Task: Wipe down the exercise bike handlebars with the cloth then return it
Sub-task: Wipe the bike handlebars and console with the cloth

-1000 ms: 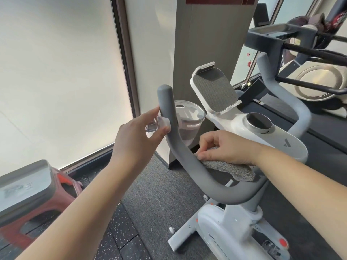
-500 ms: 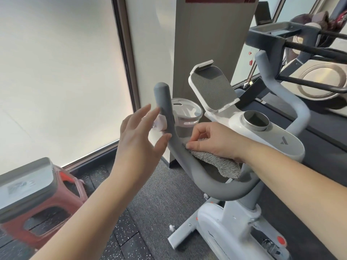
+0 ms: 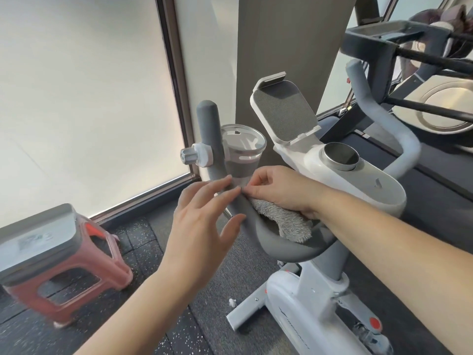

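Grey, shaggy cloth (image 3: 284, 220) bunched under the right hand (image 3: 279, 190) — fingers curled, pinching it against the smooth, matte-grey curved handlebar (image 3: 279, 248). Just left of that grip, left hand (image 3: 202, 216) spread with fingers straight, fingertips touching the bar. Above the grip — clear ribbed plastic cup (image 3: 243, 149), white knob (image 3: 197, 155).

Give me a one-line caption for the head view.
Right hand presses cloth on bike handlebar; open left hand alongside.

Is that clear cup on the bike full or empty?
Empty, as far as shows: the clear cup stands upright in its holder, and you see straight through its walls to grey behind.
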{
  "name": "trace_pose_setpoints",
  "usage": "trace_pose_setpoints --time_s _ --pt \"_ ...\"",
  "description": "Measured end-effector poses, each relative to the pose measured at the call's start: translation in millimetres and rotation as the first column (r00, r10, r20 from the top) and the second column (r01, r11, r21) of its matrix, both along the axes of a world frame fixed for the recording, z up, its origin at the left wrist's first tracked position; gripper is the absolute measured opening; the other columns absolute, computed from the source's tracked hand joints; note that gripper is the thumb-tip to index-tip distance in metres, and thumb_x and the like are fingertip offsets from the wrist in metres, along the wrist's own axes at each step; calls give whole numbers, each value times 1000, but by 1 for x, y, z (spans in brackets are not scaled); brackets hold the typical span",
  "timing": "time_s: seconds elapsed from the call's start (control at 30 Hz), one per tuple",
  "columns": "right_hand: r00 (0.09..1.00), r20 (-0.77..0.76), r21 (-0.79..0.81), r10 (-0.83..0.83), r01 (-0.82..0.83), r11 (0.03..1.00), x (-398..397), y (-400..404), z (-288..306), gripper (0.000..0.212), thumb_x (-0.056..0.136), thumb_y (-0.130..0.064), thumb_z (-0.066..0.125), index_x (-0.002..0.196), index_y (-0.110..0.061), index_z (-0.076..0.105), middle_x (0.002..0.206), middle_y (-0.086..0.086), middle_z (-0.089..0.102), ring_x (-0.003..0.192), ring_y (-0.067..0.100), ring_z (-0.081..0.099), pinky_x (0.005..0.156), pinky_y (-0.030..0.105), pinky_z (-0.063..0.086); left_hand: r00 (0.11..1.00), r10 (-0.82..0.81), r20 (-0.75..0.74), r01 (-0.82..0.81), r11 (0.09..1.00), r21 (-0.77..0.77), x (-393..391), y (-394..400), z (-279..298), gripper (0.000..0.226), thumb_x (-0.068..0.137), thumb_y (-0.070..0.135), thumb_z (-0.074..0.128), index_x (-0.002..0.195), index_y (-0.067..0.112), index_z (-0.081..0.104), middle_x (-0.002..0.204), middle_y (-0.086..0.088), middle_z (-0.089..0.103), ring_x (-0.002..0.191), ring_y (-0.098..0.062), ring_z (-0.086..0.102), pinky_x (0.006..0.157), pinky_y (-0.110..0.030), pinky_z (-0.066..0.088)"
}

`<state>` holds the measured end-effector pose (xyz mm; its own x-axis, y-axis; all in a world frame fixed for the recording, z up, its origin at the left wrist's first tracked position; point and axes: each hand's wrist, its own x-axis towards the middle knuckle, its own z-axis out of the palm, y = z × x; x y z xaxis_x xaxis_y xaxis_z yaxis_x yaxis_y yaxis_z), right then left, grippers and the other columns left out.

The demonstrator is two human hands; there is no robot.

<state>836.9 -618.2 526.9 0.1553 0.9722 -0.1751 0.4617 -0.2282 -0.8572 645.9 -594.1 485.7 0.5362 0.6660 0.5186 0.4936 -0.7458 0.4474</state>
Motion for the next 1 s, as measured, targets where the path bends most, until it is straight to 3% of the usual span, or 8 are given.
trace_pose_setpoints --time_s 0.2,0.33,0.5,0.57,0.63,0.73,1.0 --pt "938 219 -183 269 -232 956 13 -24 17 15 81 -30 74 72 -22 65 67 -11 63 61 -1 54 67 16 44 998 49 33 -48 998 -31 6 -10 -2 41 84 40 58 120 22 65 134 10 56 122 -17 47 106 -32 34" --pt "883 281 -226 376 -319 920 17 -34 24 15 82 -32 73 75 -20 67 64 -12 61 55 -4 51 58 9 40 994 90 54 -88 995 -40 10 -15 -4 39 85 38 57 118 21 66 133 9 57 121 -18 49 106 -33 36" --pt "798 328 -315 505 -412 855 27 -37 25 14 82 -33 72 77 -23 66 86 2 71 76 9 60 81 31 50 990 128 60 -126 991 -43 14 -18 -2 34 84 31 63 117 21 67 131 10 58 121 -17 49 106 -35 36" --pt "765 346 -334 542 -439 834 31 -38 27 12 84 -31 70 80 -20 67 91 5 72 83 18 64 87 34 50 988 142 63 -140 989 -44 16 -19 -3 32 85 29 64 116 21 67 132 10 58 121 -17 49 106 -33 35" --pt "745 366 -341 558 -450 825 35 -41 29 11 85 -31 69 81 -21 68 90 1 73 89 18 65 86 29 49 985 157 72 -154 987 -46 17 -20 -4 33 84 28 63 116 21 67 131 10 58 121 -17 50 106 -30 34" --pt "720 389 -365 574 -452 814 40 -44 31 8 86 -34 67 85 -26 70 92 -12 72 89 4 64 84 17 46 983 167 78 -164 985 -50 19 -21 -5 33 84 28 61 116 21 66 132 10 57 121 -19 49 106 -29 34" --pt "704 371 -411 606 -460 787 57 -54 36 22 88 -35 65 107 -43 71 106 -24 70 100 -7 62 94 14 44 973 196 125 -191 980 -50 23 -24 -5 30 83 22 61 112 18 68 128 8 60 118 -18 51 105 -26 34"
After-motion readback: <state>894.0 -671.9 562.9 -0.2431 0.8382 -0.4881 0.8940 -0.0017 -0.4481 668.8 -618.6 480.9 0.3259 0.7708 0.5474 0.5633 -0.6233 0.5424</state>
